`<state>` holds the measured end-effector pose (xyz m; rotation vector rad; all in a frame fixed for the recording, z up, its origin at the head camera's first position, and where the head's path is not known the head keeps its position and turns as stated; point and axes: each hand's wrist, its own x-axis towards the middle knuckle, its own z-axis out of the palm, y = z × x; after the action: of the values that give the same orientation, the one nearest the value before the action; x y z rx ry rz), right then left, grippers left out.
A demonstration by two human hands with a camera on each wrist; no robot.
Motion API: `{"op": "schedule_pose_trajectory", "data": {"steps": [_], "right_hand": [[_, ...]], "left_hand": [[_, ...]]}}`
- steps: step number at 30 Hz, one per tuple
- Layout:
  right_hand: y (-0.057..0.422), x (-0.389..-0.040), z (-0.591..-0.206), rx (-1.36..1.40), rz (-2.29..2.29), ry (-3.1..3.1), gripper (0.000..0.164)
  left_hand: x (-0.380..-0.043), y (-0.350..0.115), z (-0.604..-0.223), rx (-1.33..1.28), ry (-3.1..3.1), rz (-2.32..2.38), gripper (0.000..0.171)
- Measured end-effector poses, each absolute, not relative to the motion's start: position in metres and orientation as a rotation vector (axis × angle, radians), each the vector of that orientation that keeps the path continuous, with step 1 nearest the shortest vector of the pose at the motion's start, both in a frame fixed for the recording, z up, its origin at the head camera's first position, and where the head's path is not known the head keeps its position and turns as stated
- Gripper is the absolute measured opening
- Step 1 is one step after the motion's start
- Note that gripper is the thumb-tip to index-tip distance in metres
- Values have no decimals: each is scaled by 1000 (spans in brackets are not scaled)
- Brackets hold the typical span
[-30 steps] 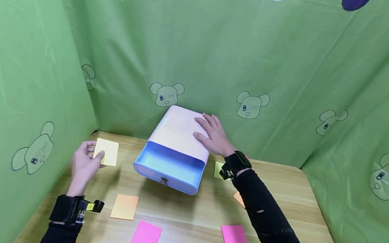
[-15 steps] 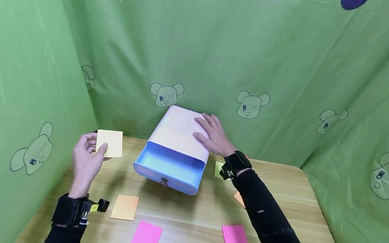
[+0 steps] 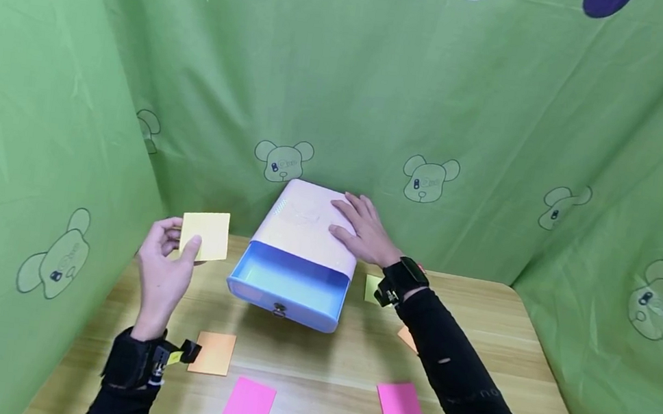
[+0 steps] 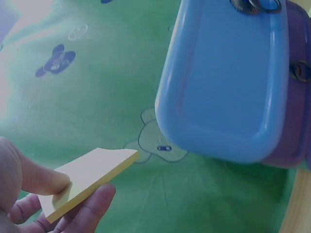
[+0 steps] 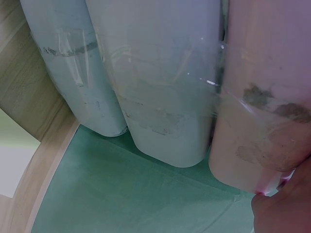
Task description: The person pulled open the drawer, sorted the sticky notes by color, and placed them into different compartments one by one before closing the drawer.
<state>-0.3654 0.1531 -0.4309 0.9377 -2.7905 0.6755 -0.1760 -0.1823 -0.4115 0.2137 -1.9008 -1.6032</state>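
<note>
My left hand (image 3: 164,276) holds a yellow sticky note pad (image 3: 207,233) between thumb and fingers, raised left of the drawer unit. In the left wrist view, the pad (image 4: 92,177) shows its thick edge, thumb on top and fingers beneath. The drawer unit (image 3: 311,222) has a pink top, and its blue top drawer (image 3: 290,292) is pulled out, with a small metal ring on its front. My right hand (image 3: 366,232) rests with spread fingers on the unit's top right edge. In the right wrist view, the stacked unit's side (image 5: 160,87) shows tape across its sections.
On the wooden table (image 3: 306,411) lie an orange pad (image 3: 213,353) and a pink pad (image 3: 248,406) at front left. Another pink pad (image 3: 401,407) is at right, near a green pad (image 3: 372,289) and an orange pad (image 3: 407,338) partly under my right arm. Green curtains (image 3: 359,86) enclose the table.
My left hand has lifted the yellow sticky note pad and moved it right, toward the open drawer. My right hand and the drawer unit have stayed in place.
</note>
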Motion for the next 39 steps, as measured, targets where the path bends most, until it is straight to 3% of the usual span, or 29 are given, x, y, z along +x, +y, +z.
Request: {"op": "schedule_pose_trajectory", "data": {"steps": [21, 39], "right_hand": [[154, -365, -432, 938, 678, -2786, 63], [154, -365, -432, 948, 704, -2777, 63]], "left_hand": [[-180, -143, -408, -14, -2010, -1641, 31], [-192, -121, -425, -324, -2136, -1400, 30]]}}
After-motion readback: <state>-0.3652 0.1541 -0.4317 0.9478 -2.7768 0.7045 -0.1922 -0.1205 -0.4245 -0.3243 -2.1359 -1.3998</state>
